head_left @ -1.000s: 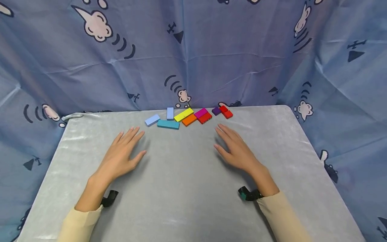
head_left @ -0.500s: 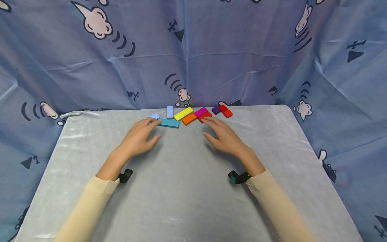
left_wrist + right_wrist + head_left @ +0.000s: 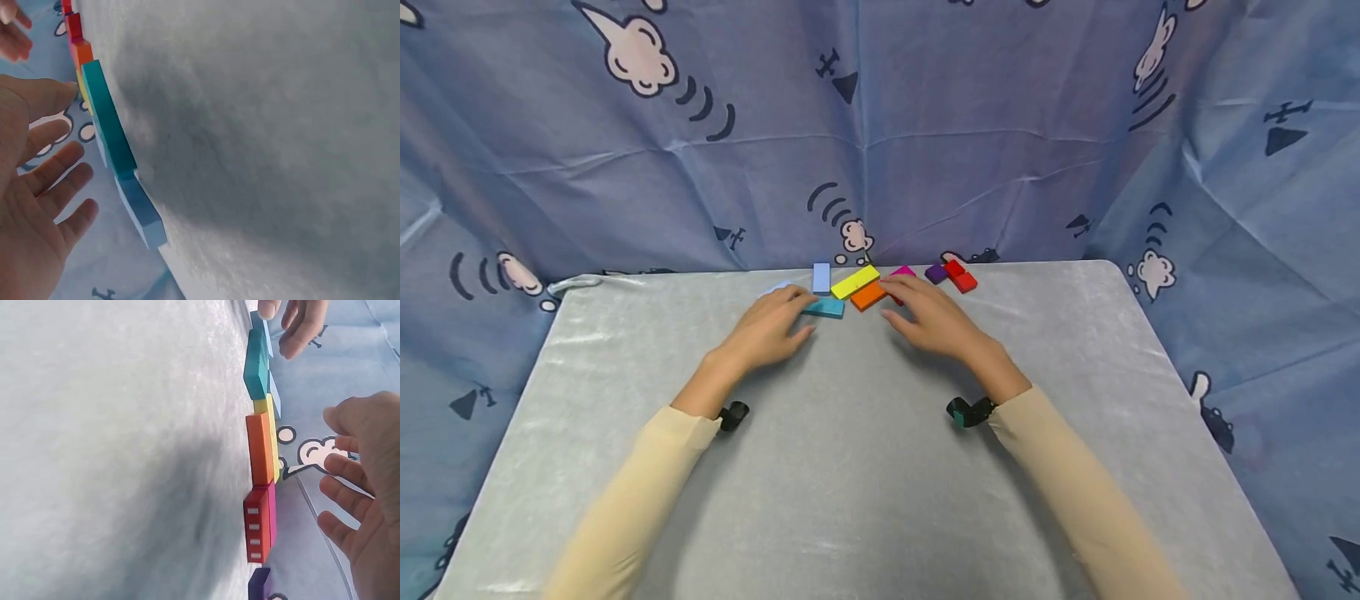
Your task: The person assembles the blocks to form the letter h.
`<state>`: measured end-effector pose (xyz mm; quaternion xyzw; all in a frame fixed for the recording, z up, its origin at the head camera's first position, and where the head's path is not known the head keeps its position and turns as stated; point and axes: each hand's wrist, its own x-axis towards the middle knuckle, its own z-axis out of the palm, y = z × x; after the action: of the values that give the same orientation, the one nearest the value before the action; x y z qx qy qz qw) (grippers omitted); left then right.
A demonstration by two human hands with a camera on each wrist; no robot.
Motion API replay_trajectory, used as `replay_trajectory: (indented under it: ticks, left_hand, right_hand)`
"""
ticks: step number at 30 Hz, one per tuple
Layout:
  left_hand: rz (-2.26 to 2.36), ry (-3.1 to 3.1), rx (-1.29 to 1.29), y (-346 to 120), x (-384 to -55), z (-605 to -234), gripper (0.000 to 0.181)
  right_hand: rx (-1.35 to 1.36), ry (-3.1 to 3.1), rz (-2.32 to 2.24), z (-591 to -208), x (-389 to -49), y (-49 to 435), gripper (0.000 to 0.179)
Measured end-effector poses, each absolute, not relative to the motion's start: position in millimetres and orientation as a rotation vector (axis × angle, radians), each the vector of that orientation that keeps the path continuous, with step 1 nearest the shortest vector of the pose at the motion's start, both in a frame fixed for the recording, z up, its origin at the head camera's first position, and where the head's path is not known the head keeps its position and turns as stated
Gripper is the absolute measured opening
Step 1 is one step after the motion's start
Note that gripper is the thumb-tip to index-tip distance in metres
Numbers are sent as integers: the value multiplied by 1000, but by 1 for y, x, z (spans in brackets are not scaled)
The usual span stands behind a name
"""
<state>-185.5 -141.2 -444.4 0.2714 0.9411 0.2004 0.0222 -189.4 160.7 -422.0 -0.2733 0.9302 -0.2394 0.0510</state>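
Observation:
My left hand [image 3: 767, 329] hovers over the left end of a teal block [image 3: 829, 308], fingers loosely spread. Beneath it lies a light blue block [image 3: 140, 212], mostly covered in the head view. Opposite, my right hand [image 3: 934, 321] reaches over a red block with white squares on its side [image 3: 255, 528] and partly covers a magenta block [image 3: 903, 271]. Its fingertips come close to an orange block [image 3: 868, 297]. Between the hands are a yellow block [image 3: 855, 282] and another light blue block [image 3: 822, 279]. Both wrist views show relaxed fingers holding nothing, apart from the blocks.
A purple block [image 3: 936, 273] and small red pieces [image 3: 961, 277] lie to the right of the right hand. The whole row sits along the far edge of the grey-covered table [image 3: 865, 467]. Behind it hangs a blue patterned curtain [image 3: 925, 167].
Both hands have moved forward and inward, from the open tabletop to above the blocks, and closer to each other. The blocks appear to lie where they were.

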Motion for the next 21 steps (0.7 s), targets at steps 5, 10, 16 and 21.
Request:
replay_trajectory:
  ticks: [5, 10, 16, 21]
  left_hand:
    - [586, 2905, 838, -136, -190, -448, 51]
    - [547, 2893, 845, -132, -197, -449, 50]
    - [520, 2882, 870, -128, -202, -452, 47]
    - [478, 2900, 869, -124, -203, -453, 46]
  right_hand:
    - [-833, 2807, -703, -424, -205, 146, 52]
    - [-826, 2780, -694, -422, -217, 131, 51]
    - [-833, 2756, -656, -424, -229, 116, 48]
    - [-865, 2769, -592, -431, -236, 108, 45]
